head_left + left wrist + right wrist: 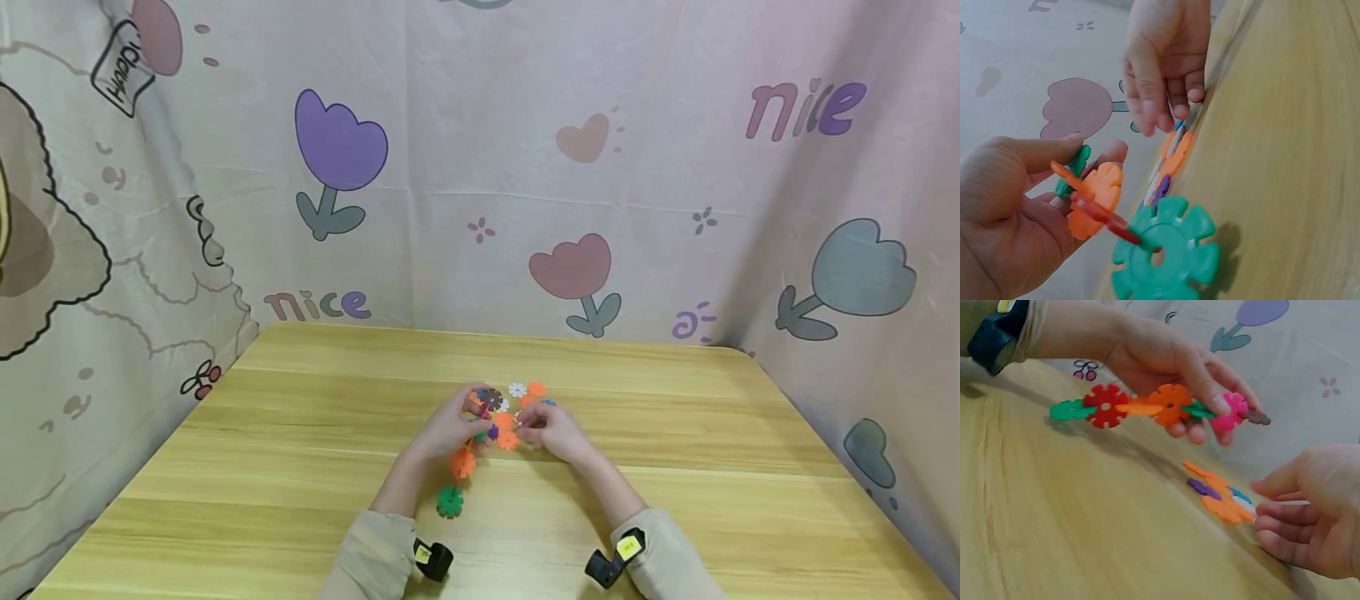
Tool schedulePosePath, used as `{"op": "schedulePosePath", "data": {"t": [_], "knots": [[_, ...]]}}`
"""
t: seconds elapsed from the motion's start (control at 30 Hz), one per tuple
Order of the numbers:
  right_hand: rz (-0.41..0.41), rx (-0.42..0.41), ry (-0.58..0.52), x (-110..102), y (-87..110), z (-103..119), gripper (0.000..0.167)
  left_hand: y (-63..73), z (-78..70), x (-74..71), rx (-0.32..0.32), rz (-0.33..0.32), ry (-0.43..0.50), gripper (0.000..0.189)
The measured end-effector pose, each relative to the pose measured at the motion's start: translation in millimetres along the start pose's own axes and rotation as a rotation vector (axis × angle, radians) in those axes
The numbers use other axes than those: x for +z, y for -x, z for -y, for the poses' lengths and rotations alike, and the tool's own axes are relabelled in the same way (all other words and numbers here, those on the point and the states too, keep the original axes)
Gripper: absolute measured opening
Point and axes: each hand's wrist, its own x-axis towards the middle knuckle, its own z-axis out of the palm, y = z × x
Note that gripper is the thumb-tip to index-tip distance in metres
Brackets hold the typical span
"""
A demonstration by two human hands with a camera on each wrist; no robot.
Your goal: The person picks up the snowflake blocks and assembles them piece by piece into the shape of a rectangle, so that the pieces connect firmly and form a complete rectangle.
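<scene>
A chain of flat notched plastic discs (1175, 395), slotted together edge to edge, is held by my left hand (450, 429). The thumb and fingers pinch it near a green disc (1196, 409) and a pink disc (1232, 415). A brown disc (1259, 417) ends the chain on one side; a green disc (450, 502) ends the other, nearest me. My right hand (553, 431) reaches low over the loose discs, its fingers loosely bent and parted. The fingertips are beside a white disc (1243, 502); I see nothing gripped between them.
Loose orange discs (1225, 509), a purple disc (1204, 488) and a blue disc (1240, 495) lie on the wooden table (300, 500) between the hands. Farther back are a white disc (517, 389) and an orange disc (536, 388). A printed curtain (450, 275) hangs behind the table.
</scene>
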Motion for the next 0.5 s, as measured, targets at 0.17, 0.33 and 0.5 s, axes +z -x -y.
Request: {"op": "schedulePosePath", "data": {"t": [0.17, 0.33, 0.5], "knots": [[0.033, -0.076, 0.167, 7, 0.6, 1, 0.019, -0.5, -0.6, -2.9, -0.025, -0.048, 0.037, 0.055], [0.04, -0.103, 0.279, 12, 0.5, 3, 0.023, 1.1, -5.5, -3.2, -0.031, -0.08, 0.023, 0.057], [0.023, -0.129, 0.384, 16, 1.0, 5, 0.026, 9.6, -21.0, -1.0, -0.016, -0.104, -0.006, 0.059]]}}
